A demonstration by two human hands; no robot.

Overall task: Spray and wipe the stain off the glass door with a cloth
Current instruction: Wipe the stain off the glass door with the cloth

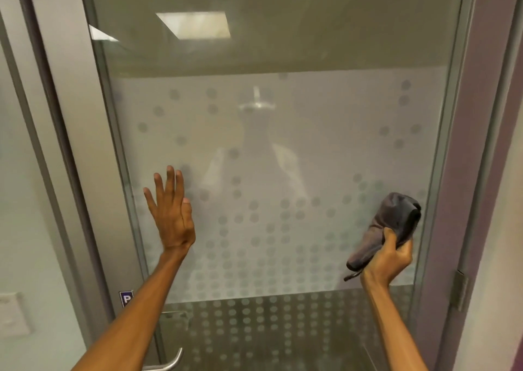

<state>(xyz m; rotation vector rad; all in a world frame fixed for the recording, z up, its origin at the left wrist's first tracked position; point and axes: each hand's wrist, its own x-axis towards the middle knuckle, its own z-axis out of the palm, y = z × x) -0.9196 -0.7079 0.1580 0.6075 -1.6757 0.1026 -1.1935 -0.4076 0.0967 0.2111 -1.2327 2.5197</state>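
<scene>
The glass door (283, 144) fills the view, with a frosted band printed with grey dots across its middle. My left hand (171, 212) is raised with fingers spread, flat at or very near the glass close to the door's left frame, and holds nothing. My right hand (389, 257) grips a bunched dark grey cloth (392, 223) held up against the glass near the right frame. No spray bottle is in view. I cannot make out a distinct stain on the glass.
A metal lever handle (167, 363) sticks out at the door's lower left. A small blue sign (126, 298) sits on the left frame. A hinge (461, 290) is on the right frame. A wall switch plate (12, 314) is at far left.
</scene>
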